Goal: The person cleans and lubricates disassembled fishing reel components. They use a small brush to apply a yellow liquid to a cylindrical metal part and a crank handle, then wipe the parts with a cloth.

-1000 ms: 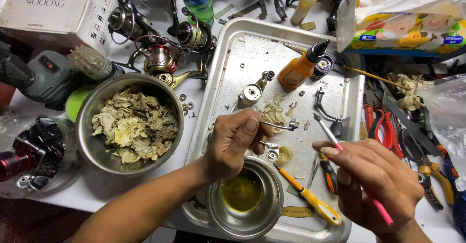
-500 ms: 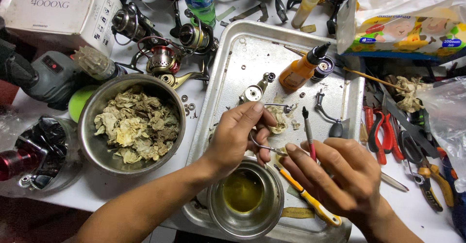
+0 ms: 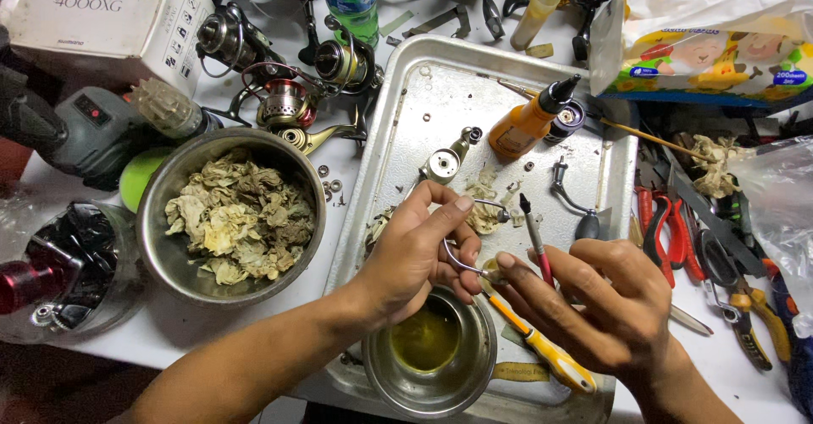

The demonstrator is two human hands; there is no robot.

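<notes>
Your left hand (image 3: 423, 250) pinches a bent wire part (image 3: 474, 238) over the metal tray (image 3: 440, 94); your right hand (image 3: 593, 293) fingers grip a red-handled brush (image 3: 535, 238).

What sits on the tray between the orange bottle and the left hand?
In the head view, between the orange bottle and the left hand lie a small metal reel part and scraps of dirty tissue on the tray.

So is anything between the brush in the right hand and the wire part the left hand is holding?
Nothing visible. The right hand holds the brush upright just beside the curved wire part pinched in the left hand.
</notes>
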